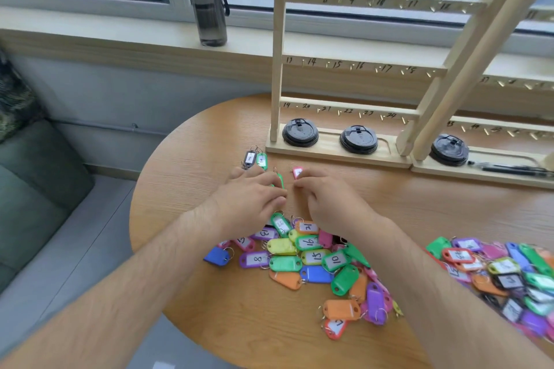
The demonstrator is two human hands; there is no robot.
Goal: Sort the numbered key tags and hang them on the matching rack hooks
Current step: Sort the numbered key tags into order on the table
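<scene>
Head view: black lids [299, 132] on rack [338, 150] base, upper right. Left hand [251, 198] curls round green tag [280, 179], mid frame. Right hand [328, 202] by pink tag [297, 172], grip unclear. Arms hide tag pile [302, 262] partly.

Left forearm [135, 278] and right forearm [434, 284]: both bare from frame edge to wrist, with fine dark hair along the upper side, easier to read on the left one. Left hand [254, 198] and right hand [329, 201]: bare, knuckle lines visible on the backs. Right forearm blurs toward the lower right corner; surface detail lost there.
</scene>
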